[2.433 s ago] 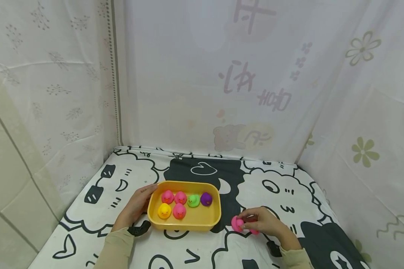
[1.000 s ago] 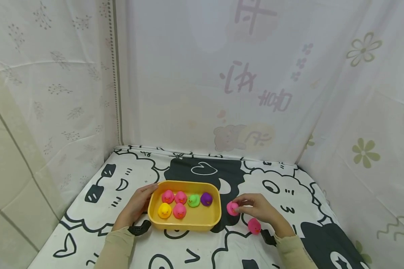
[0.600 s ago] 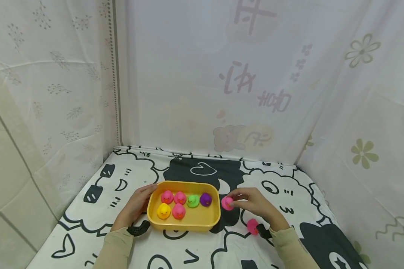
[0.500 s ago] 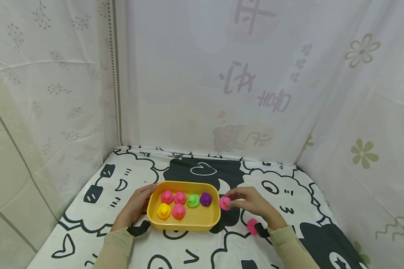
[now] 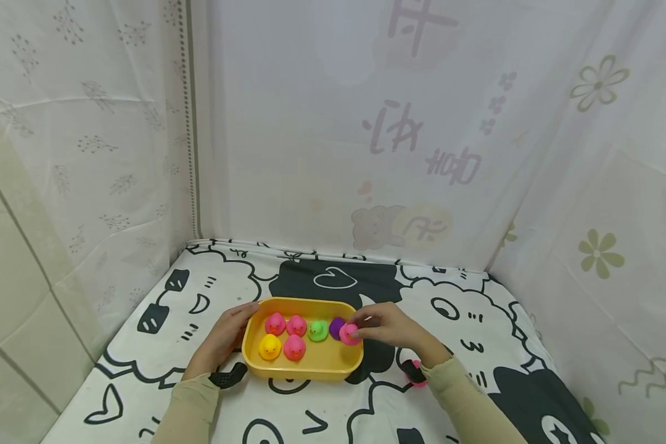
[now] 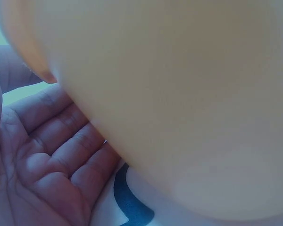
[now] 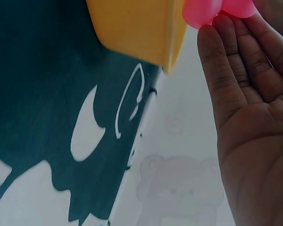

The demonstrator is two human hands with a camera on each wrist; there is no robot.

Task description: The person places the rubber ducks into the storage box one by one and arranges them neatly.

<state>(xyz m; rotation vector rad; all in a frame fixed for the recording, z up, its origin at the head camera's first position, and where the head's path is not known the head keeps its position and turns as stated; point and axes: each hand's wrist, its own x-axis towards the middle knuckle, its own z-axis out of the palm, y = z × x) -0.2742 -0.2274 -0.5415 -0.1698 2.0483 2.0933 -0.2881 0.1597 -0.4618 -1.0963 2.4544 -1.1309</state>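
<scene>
A pink rubber duck is pinched between the fingertips and thumb of my right hand, over the right end of the yellow tray. It hides part of a purple duck. In the right wrist view the held duck shows only at the top edge, above the tray's wall. My left hand holds the tray's left end; in the left wrist view its fingers lie along the outer wall. Inside sit a green duck, a yellow duck and three pink ducks.
Another pink duck lies on the patterned cloth, partly covered by the right wrist's black strap. Printed curtains hang behind and on both sides.
My right hand has carried the pink duck leftward from the cloth, past the tray's right rim and over the tray. The left hand and tray have stayed put.
</scene>
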